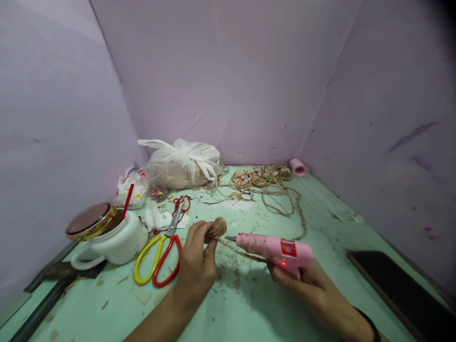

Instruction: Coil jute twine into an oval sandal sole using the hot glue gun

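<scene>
Between the thumb and fingers of my left hand (pixel 198 266) is a small coil of jute twine (pixel 219 228), brown and tightly wound. My right hand (pixel 308 287) grips a pink hot glue gun (pixel 263 244) by its handle; a red light glows on its side. The gun's metal nozzle points left, close to the coil. A strand of twine (pixel 245 255) runs from the coil to my right hand, passing under the gun's barrel. The fingers around the handle are partly hidden. Left of my left hand lie scissors (pixel 167 254) with one yellow and one red handle.
A white mug (pixel 121 242) with a lid and red straw stands at left, near a hammer (pixel 57 285). Behind are a tied white plastic bag (pixel 181 164), loose twine (pixel 263 178) and a pink roll (pixel 298 167). A dark phone (pixel 399 289) lies at right. Walls enclose the table.
</scene>
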`<state>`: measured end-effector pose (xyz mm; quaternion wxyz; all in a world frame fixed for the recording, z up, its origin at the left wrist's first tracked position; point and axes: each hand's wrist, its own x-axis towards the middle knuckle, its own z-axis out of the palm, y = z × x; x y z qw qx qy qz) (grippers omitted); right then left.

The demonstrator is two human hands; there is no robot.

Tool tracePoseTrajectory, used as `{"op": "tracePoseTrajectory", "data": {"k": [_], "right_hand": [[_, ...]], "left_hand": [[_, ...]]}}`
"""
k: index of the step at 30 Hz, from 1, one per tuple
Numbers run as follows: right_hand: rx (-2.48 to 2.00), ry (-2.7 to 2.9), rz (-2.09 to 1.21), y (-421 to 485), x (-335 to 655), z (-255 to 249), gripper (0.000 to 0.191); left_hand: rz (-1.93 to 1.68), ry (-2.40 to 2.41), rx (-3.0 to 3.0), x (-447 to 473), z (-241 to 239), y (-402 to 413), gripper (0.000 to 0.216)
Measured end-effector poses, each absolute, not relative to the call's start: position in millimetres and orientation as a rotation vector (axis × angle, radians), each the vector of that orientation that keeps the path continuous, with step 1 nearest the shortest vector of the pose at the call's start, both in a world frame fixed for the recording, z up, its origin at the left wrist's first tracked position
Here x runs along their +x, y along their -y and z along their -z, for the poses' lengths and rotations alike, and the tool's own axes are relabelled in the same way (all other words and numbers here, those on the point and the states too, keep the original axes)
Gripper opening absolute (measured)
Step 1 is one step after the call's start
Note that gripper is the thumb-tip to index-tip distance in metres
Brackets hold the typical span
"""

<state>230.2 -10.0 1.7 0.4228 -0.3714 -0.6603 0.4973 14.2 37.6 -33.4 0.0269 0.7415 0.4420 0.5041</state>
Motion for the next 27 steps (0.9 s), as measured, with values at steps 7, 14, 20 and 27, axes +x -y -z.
{"op": "tracePoseTrajectory", "data": {"k": [7, 14, 20, 27], "right_hand": [[-1.039, 1.721, -1.073, 13.1, 228.5, 8.1, 0.039], [-1.073, 1.789, -0.925, 15.0, 226.4, 7.7, 0.031], [-1.113, 1.796, -0.855, 16.4, 226.3, 8.4, 0.019], [-1.111, 1.808, -0.814, 17.0, 226.9, 9.5, 0.023]], "left_hand": [[-1.529, -1.327, 2.264, 13.1, 34.7, -36.8, 0.027], [-1.404, -1.32, 2.109, 16.2, 29.9, -36.3, 0.025], [-1.406, -1.296, 2.09, 16.7, 31.2, -35.8, 0.025], [-1.406, -1.302, 2.109, 16.9, 32.0, -36.7, 0.024]]}}
